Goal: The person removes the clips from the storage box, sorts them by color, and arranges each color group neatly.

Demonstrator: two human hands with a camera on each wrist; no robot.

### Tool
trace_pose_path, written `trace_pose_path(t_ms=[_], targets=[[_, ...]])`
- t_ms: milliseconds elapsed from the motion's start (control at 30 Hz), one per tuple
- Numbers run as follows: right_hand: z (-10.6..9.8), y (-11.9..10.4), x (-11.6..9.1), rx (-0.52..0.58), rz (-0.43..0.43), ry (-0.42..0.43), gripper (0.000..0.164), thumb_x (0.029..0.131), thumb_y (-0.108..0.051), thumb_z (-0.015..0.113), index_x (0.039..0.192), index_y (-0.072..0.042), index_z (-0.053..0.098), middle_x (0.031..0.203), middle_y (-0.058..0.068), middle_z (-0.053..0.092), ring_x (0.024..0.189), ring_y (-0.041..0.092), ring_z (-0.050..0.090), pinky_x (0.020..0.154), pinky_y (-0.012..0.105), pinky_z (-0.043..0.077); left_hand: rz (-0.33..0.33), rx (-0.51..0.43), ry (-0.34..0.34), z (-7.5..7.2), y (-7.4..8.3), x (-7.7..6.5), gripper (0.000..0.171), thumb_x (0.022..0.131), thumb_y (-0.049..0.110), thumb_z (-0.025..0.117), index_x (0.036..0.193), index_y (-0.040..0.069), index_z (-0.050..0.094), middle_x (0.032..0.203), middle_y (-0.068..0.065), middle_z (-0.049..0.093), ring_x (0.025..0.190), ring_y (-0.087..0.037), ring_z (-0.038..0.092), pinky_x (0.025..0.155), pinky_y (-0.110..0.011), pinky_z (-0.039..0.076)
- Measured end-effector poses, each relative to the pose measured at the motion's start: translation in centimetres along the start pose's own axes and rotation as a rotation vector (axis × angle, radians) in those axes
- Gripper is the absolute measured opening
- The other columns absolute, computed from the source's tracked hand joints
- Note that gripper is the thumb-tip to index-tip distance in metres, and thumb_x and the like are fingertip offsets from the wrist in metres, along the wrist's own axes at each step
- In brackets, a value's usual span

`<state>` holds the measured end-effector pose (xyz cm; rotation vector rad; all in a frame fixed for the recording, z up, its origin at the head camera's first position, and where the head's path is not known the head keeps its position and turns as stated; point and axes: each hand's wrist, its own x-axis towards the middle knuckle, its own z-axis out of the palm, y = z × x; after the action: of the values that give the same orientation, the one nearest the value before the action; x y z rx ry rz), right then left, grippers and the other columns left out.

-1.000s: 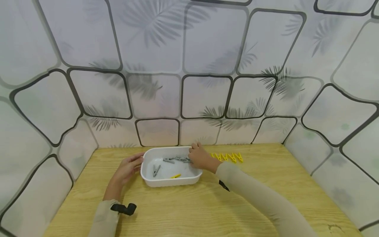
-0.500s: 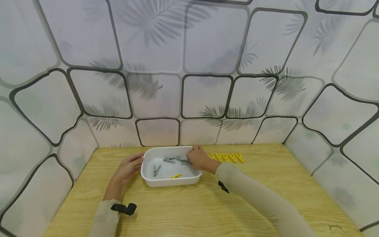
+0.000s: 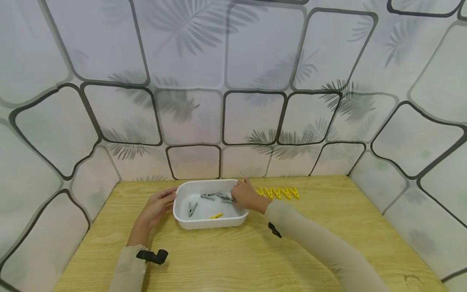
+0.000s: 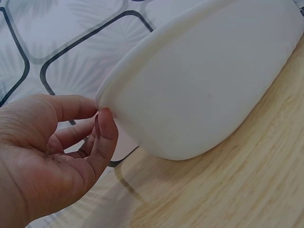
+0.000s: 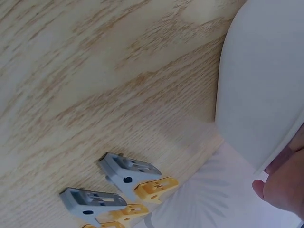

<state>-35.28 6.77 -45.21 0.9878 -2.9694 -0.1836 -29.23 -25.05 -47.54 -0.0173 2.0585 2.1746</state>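
Observation:
A white plastic basin (image 3: 208,224) stands on the table between my hands. At its left end my left hand (image 3: 157,207) pinches the rim with its fingertips, shown closely in the left wrist view. My right hand (image 3: 246,196) grips the rim at the back right corner, its fingers curled over the edge; the inner fingertips are hidden. Inside the basin lie a grey clothespin (image 3: 192,209) near the left, a cluster of grey clothespins (image 3: 219,196) towards the back right, and a yellow clothespin (image 3: 216,215) by the front wall.
Several clothespins (image 3: 278,193) stand in a zigzag row just right of the basin, looking yellow from above. The right wrist view shows grey and yellow parts on these clothespins (image 5: 130,173). A patterned wall covering (image 3: 255,121) rises behind the wooden table (image 3: 226,259).
My right hand has shifted slightly at the basin's corner, showing more of a grey clothespin beside it. The left hand and the basin have stayed in place.

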Motion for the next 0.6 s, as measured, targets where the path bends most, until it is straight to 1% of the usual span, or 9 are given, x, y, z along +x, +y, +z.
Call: trace_pose_path(t_ms=[167, 267, 333, 433, 600], targets=[[-0.7, -0.2, -0.4, -0.014, -0.013, -0.002, 0.017, 0.089, -0.024, 0.08, 0.079, -0.016, 0.069, 0.083, -0.003, 0.068, 0.085, 0.017, 0.05, 0.102, 0.051, 0.038, 0.011, -0.007, -0.006, -0.1, -0.2, 0.2, 0.058, 0.104, 0.018, 0.06, 0.153, -0.007, 0.038, 0.11, 0.02, 0.066, 0.1, 0.0, 0.064, 0.087, -0.02, 0.056], [-1.3, -0.2, -0.5, -0.048, -0.029, 0.002, 0.016, 0.089, -0.027, 0.079, 0.081, -0.016, 0.069, 0.087, -0.002, 0.068, 0.09, 0.019, 0.052, 0.101, 0.05, 0.039, 0.022, -0.011, -0.013, -0.3, -0.3, 0.3, 0.058, 0.105, 0.018, 0.059, 0.153, -0.007, 0.038, 0.109, 0.02, 0.067, 0.1, 0.0, 0.065, 0.087, -0.02, 0.057], [-1.7, 0.0, -0.7, -0.068, -0.044, 0.02, 0.016, 0.089, -0.028, 0.079, 0.083, -0.016, 0.07, 0.09, 0.0, 0.067, 0.093, 0.02, 0.052, 0.099, 0.048, 0.04, 0.026, -0.009, -0.018, -0.4, -0.4, 0.3, 0.057, 0.105, 0.018, 0.058, 0.153, -0.006, 0.038, 0.108, 0.021, 0.067, 0.099, 0.0, 0.065, 0.087, -0.02, 0.057], [-2.4, 0.5, -1.1, -0.076, -0.082, 0.075, 0.014, 0.088, -0.026, 0.078, 0.085, -0.016, 0.069, 0.092, 0.001, 0.066, 0.094, 0.021, 0.051, 0.093, 0.045, 0.041, 0.026, -0.012, -0.025, -0.5, -0.5, 0.4, 0.057, 0.106, 0.017, 0.058, 0.154, -0.006, 0.037, 0.106, 0.023, 0.068, 0.098, 0.001, 0.066, 0.087, -0.02, 0.057], [-3.3, 1.7, -2.4, -0.009, -0.173, 0.238, 0.013, 0.086, -0.019, 0.079, 0.084, -0.012, 0.068, 0.089, 0.003, 0.063, 0.086, 0.021, 0.048, 0.08, 0.038, 0.042, 0.024, -0.017, -0.032, -0.4, -0.6, 0.4, 0.059, 0.105, 0.017, 0.058, 0.154, -0.007, 0.036, 0.106, 0.023, 0.067, 0.098, 0.001, 0.066, 0.087, -0.02, 0.057]])
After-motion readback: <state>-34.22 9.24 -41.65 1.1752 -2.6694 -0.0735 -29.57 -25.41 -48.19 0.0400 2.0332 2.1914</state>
